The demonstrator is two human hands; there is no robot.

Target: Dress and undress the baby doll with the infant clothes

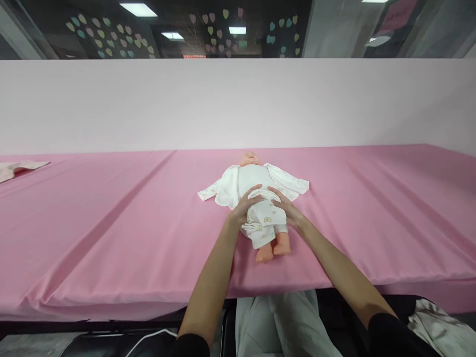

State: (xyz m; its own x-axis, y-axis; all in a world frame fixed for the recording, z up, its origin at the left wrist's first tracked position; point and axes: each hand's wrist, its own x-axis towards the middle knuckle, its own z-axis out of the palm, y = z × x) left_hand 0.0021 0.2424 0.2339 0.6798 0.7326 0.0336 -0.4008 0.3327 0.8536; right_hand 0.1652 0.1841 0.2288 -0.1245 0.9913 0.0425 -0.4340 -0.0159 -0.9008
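A baby doll (250,158) lies on its back on the pink sheet, its head away from me and its bare feet (273,251) towards me. It wears a white long-sleeved top (238,181), sleeves spread to both sides. White printed baby pants (266,214) cover its hips and legs, bunched at the waist. My left hand (245,206) grips the waist of these pants on the left side, thumb and fingers around the cloth. On the right side, my right hand (287,204) holds the same waist. The fingertips under the cloth are hidden.
The pink sheet (130,238) covers a wide padded table, with creases running across it. A pale folded cloth (18,168) lies at the far left. Behind stands a white wall (238,104) below dark glass. A crumpled light cloth (444,327) sits at lower right.
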